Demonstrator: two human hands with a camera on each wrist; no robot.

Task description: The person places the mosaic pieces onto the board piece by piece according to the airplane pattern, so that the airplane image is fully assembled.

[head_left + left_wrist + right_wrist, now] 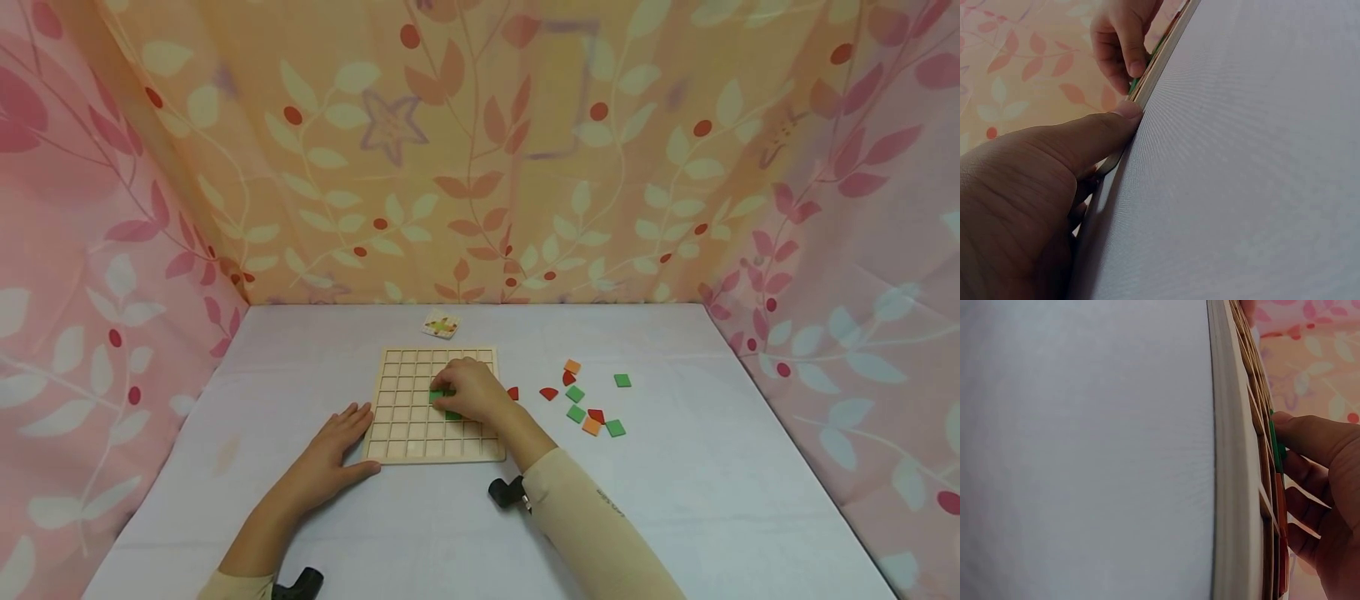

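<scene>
A pale wooden grid board lies flat on the table. Over its middle, my right hand pinches a green square tile at the grid between thumb and fingers. Another green tile shows in the grid just under that hand. In the right wrist view, an orange-red piece sits in the board beside the green one; the hand covers other cells from above. My left hand rests flat at the board's left edge, fingers fairly straight, the thumb touching the near left corner.
Right of the board lie several loose pieces: green squares, orange squares and red quarter-rounds. A small printed card lies behind the board. Patterned curtains stand round the white table.
</scene>
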